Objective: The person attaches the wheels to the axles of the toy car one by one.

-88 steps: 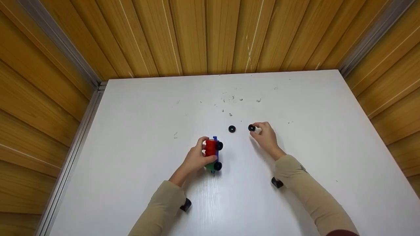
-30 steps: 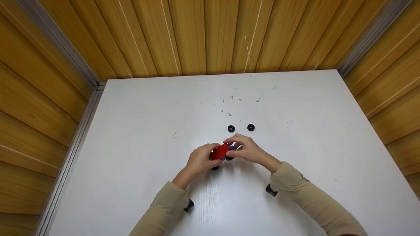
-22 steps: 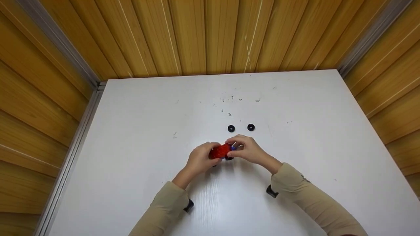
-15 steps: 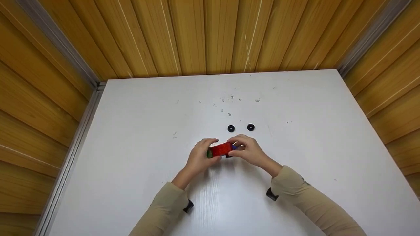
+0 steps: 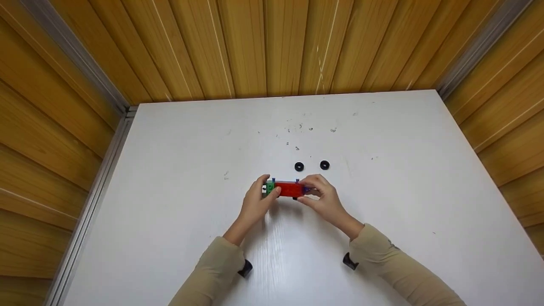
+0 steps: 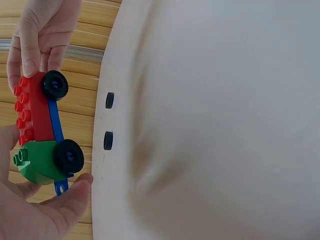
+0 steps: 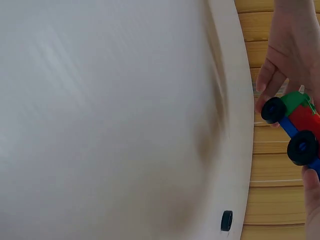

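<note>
Both hands hold a toy car (image 5: 290, 189) of building blocks above the white table, lying crosswise. My left hand (image 5: 254, 202) grips its green end, the thumb on top by the red block. At the other end my right hand (image 5: 325, 199) pinches the red and blue end between thumb and fingers. In the left wrist view the car shows a studded red block (image 6: 41, 112), a green block (image 6: 42, 161) and a blue chassis (image 6: 56, 122). Two black wheels (image 6: 69, 156) sit on its near side. On the far side, bare blue axle ends (image 5: 273, 179) stick out.
Beyond the car, two loose black tyres (image 5: 299, 166) lie flat on the white table (image 5: 178, 170), side by side. Wood-patterned walls (image 5: 246, 51) enclose the table at the back and sides. Black wrist devices (image 5: 245, 268) hang under both sleeves.
The right hand set down a tyre beside the other one and took the car's end. Held between both hands, the car has turned crosswise, its bare axle ends now facing away.
</note>
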Available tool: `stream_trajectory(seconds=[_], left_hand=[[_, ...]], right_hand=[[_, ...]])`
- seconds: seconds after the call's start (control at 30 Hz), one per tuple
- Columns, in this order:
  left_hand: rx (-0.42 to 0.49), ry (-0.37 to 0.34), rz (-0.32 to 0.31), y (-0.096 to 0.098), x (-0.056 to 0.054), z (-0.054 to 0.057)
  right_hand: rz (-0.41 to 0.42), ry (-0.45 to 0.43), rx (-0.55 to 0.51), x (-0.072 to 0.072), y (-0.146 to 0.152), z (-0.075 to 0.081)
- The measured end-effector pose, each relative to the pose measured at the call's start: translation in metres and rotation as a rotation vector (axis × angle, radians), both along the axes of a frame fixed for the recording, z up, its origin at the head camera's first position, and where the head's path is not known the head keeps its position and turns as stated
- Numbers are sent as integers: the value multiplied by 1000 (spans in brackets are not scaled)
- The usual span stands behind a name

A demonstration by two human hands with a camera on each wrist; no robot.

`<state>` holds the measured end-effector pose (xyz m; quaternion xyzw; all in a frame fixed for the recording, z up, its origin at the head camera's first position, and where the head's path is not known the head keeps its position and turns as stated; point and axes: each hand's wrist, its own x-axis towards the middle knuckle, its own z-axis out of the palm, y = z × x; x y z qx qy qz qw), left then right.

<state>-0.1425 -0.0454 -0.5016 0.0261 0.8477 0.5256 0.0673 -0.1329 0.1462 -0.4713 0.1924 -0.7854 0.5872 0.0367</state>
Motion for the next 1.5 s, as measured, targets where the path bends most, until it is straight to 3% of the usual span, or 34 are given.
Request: stream_trajectory(seconds=[0.23, 0.43, 0.57, 0.77, 0.87, 1.0, 1.27, 1.5], left_hand=[[13, -6, 3, 2, -1, 2], [29, -10, 13, 2, -3, 1], [19, -3, 35, 1, -4, -1], [25, 71, 28, 0, -5, -3], [36, 117, 21, -1, -6, -2], [58, 144, 25, 0, -6, -2], [87, 144, 53, 2, -5, 0], [129, 56, 109, 4, -6, 3]], right_hand=[[-18, 150, 76, 9, -6, 0], [-12, 134, 108, 10, -8, -1], [13, 50, 82, 7, -7, -3], [26, -193, -6, -3, 1, -18], [12, -262, 12, -5, 2, -17], [-1, -297, 73, 0, -2, -2], [-19, -238, 107, 7, -9, 2], [-31, -111, 114, 12, -13, 0]])
